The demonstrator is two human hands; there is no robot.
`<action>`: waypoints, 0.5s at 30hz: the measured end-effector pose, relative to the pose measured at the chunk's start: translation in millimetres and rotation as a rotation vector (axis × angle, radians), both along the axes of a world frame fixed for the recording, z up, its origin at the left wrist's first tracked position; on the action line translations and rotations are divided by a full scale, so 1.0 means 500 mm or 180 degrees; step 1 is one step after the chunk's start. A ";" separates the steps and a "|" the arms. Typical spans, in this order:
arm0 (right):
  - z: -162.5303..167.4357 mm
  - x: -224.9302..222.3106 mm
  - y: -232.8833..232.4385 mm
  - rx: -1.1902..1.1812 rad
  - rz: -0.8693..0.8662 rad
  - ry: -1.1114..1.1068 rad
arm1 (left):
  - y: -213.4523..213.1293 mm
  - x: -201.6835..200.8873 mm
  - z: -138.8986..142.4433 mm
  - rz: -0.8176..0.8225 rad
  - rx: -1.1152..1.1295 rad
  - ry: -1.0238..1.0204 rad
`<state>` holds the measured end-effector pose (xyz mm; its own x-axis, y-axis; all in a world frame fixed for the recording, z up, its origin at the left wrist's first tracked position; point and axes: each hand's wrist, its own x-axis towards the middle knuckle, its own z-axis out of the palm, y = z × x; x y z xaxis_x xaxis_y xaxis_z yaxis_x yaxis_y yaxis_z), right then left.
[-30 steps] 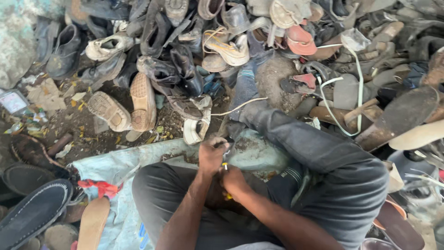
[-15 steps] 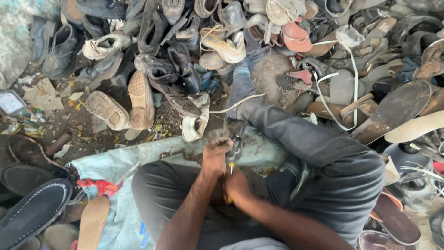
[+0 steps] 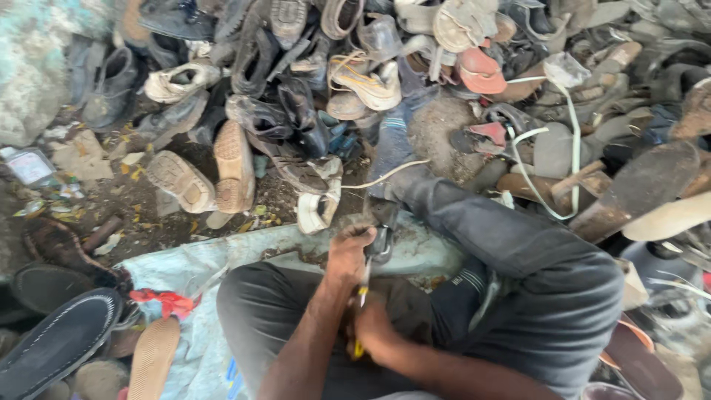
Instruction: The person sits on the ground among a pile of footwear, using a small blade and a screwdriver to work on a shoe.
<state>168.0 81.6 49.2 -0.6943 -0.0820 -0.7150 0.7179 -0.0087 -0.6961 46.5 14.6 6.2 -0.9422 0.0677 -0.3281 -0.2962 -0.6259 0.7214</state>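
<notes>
While the person sits on the ground with a grey-trousered leg [image 3: 518,259] stretched toward the far right, both hands work over the lap at near centre. The left hand [image 3: 348,255] is clenched on a dark shoe piece [image 3: 381,241] at the near edge of the sheet. Just nearer, the right hand [image 3: 370,330] is closed round a yellow-handled tool [image 3: 363,285] whose tip points up at that piece. It looks like a cutting or prying step, though blur hides the contact. Going on would call for a firm left grip and a tool kept clear of the fingers. Beyond, a heap of worn shoes [image 3: 355,74] fills the far side on bare, littered earth. A pale blue-green sheet [image 3: 185,267] lies under the legs, with a black slipper [image 3: 59,341] at near left.
</notes>
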 end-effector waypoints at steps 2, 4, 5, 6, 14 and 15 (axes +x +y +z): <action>0.004 0.011 0.000 -0.0099 -0.0048 -0.0167 | 0.000 -0.004 0.007 -0.0149 0.0097 0.0140; -0.011 -0.002 0.001 -0.0429 -0.0135 0.0054 | -0.010 -0.004 0.016 -0.0161 0.0222 0.0024; -0.025 -0.018 0.001 -0.0435 -0.0217 -0.0059 | -0.016 -0.003 0.020 -0.0159 0.0260 -0.0069; -0.043 -0.039 -0.003 -0.0462 -0.0296 -0.0202 | -0.025 0.001 0.022 -0.0090 0.0080 -0.0318; -0.097 -0.127 -0.027 -0.0986 -0.0619 0.0237 | -0.050 -0.013 0.023 -0.0292 -0.0406 -0.0529; -0.086 -0.123 -0.024 -0.1007 -0.0611 0.0121 | -0.056 -0.015 0.028 -0.0260 -0.0297 -0.0246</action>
